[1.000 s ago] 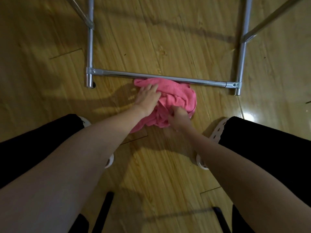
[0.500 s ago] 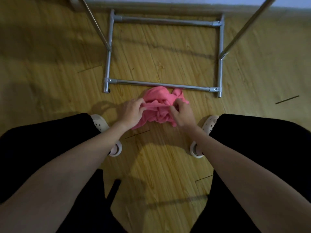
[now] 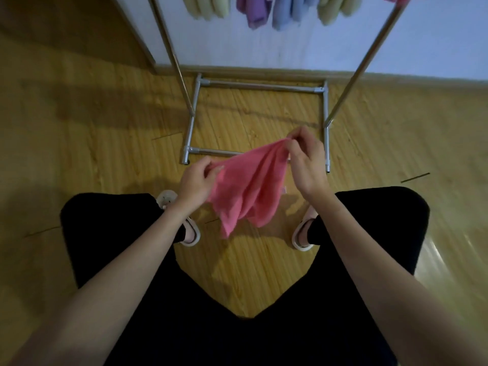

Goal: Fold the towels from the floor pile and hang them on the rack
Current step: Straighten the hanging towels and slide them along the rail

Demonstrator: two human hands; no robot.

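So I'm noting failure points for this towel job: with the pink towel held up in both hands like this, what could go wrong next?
1. The pink towel is bunched between the left hand and right hand, which may not be pinching true corners, so the fold could come out crooked.
2. Its lower end hangs towards the floor and could drag.
3. The rack base lies just ahead of the feet, a possible trip.

Both arms [image 3: 126, 262] are bare from wrist to past the elbow, no sleeves, watch or rings showing. The legs are covered in plain black trousers [image 3: 237, 339], loose and unmarked. On the feet are pale, whitish slip-on clogs [image 3: 191, 233], with black socks [image 3: 313, 229] visible at the ankle above them.
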